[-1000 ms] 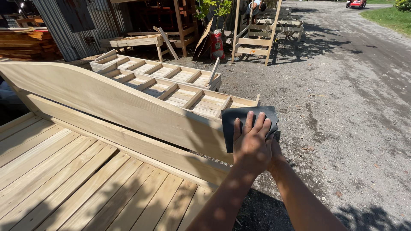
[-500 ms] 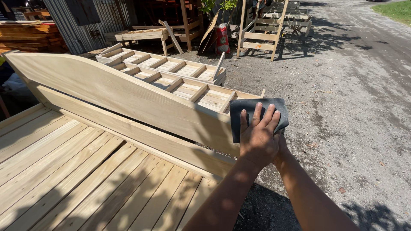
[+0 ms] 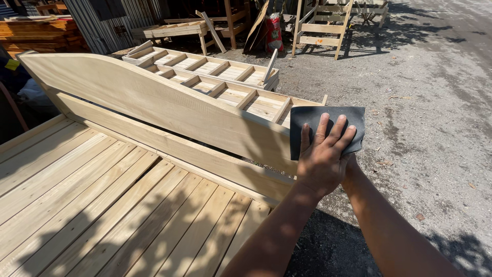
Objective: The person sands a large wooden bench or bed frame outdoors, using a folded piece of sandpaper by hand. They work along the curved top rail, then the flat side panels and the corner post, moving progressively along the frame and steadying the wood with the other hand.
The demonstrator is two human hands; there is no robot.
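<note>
Pressing sandpaper [image 3: 312, 120] at board end [image 3: 266, 141], gravel [image 3: 425, 102] beyond

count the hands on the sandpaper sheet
2. The left hand lies flat on the dark sandpaper sheet; the right hand is mostly hidden behind it, at the sheet's lower right.

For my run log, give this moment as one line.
left hand flat on dark grey sandpaper sheet | sheet at end of pale curved wooden board | right hand mostly hidden
</note>
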